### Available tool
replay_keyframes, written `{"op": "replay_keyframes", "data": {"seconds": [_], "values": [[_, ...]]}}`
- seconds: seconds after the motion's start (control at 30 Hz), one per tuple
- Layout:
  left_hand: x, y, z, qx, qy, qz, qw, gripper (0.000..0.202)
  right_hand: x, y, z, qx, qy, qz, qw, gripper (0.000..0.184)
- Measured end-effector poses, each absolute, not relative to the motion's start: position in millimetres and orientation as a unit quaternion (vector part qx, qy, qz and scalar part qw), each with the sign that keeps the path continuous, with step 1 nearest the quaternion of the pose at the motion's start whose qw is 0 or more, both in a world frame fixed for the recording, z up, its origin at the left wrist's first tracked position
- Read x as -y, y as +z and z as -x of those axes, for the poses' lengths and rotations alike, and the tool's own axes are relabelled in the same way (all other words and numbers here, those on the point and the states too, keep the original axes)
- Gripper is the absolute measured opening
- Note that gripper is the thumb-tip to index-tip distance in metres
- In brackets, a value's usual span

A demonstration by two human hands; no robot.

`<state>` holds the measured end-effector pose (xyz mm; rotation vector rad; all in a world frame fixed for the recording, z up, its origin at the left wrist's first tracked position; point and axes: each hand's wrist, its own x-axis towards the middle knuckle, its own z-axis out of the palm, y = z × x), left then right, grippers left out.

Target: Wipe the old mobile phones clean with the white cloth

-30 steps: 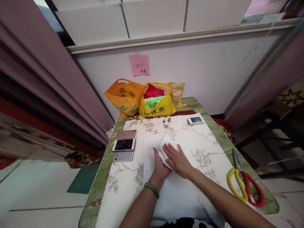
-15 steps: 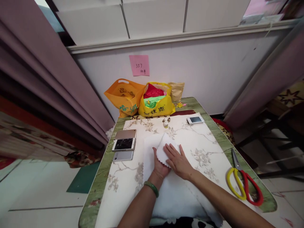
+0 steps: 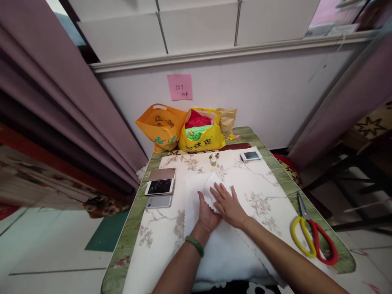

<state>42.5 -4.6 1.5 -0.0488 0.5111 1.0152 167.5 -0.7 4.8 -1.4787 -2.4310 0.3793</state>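
A plain white cloth [image 3: 226, 253] with a scalloped edge lies on a flowered tablecloth [image 3: 263, 196]. One corner is folded back into a small white flap [image 3: 212, 184]. My right hand [image 3: 228, 204] lies flat on that flap, fingers stretched out and spread. My left hand [image 3: 206, 214], with a green bangle on its wrist, sits just left of the right hand and partly under it. Its fingers are tucked beneath the flap and hidden.
Three phones [image 3: 161, 187] lie at the table's left edge and another phone [image 3: 251, 155] at the far right. Yellow and red scissors [image 3: 312, 239] rest near the right edge. Orange [image 3: 162, 126] and yellow bags [image 3: 200, 132] stand against the wall. A small bottle [image 3: 212, 159] stands beyond the cloth.
The hands have hardly shifted; the right hand slid slightly over the folded corner. The view tilted down a little.
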Motion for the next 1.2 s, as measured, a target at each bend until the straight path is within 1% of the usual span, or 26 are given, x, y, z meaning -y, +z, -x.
{"op": "replay_keyframes", "data": {"seconds": [0.07, 0.13, 0.23, 0.3, 0.37, 0.47, 0.53, 0.6, 0.67, 0.77, 0.87, 0.93, 1.0, 1.07, 1.13, 1.2], "values": [[5, 2, -44, -0.252, 0.472, 0.006, 0.845, 0.083, -2, 8, -167, 0.829, 0.149, 0.52, 0.142, 0.054], [7, 5, -48, -0.236, 0.473, -0.036, 0.848, 0.079, -12, 12, -164, 0.795, 0.166, 0.56, 0.166, 0.055], [12, 12, -54, -0.215, 0.48, -0.096, 0.845, 0.072, -29, 15, -156, 0.731, 0.189, 0.614, 0.231, 0.054], [16, 15, -57, -0.221, 0.495, -0.129, 0.83, 0.063, -37, 14, -152, 0.699, 0.211, 0.625, 0.275, 0.047], [19, 17, -57, -0.236, 0.51, -0.169, 0.81, 0.053, -44, 11, -151, 0.654, 0.262, 0.628, 0.331, 0.04], [21, 16, -54, -0.259, 0.515, -0.213, 0.789, 0.061, -51, 3, -157, 0.523, 0.363, 0.623, 0.453, 0.033], [20, 12, -52, -0.271, 0.523, -0.207, 0.781, 0.055, -55, -2, -163, 0.459, 0.399, 0.611, 0.507, 0.036], [17, 6, -52, -0.282, 0.543, -0.178, 0.771, 0.042, -56, -6, -169, 0.434, 0.418, 0.599, 0.527, 0.043], [13, 0, -53, -0.287, 0.559, -0.151, 0.763, 0.032, -53, -7, -173, 0.406, 0.441, 0.588, 0.543, 0.05], [10, -4, -56, -0.28, 0.575, -0.137, 0.756, 0.028, -45, -1, -174, 0.351, 0.557, 0.512, 0.552, 0.054], [9, -2, -57, -0.281, 0.583, -0.12, 0.753, 0.03, -35, 9, -170, 0.332, 0.691, 0.369, 0.525, 0.046], [9, 0, -56, -0.302, 0.559, -0.109, 0.764, 0.031, -31, 13, -167, 0.325, 0.728, 0.327, 0.508, 0.042], [10, 0, -54, -0.331, 0.52, -0.113, 0.779, 0.03, -29, 14, -164, 0.289, 0.753, 0.339, 0.485, 0.037], [10, 0, -53, -0.348, 0.499, -0.127, 0.784, 0.03, -29, 10, -164, 0.235, 0.781, 0.371, 0.444, 0.033], [11, 1, -52, -0.347, 0.492, -0.146, 0.785, 0.031, -31, 6, -166, 0.185, 0.807, 0.387, 0.405, 0.039], [12, 2, -51, -0.342, 0.479, -0.163, 0.792, 0.031, -33, 3, -169, 0.164, 0.82, 0.385, 0.392, 0.044]]}}
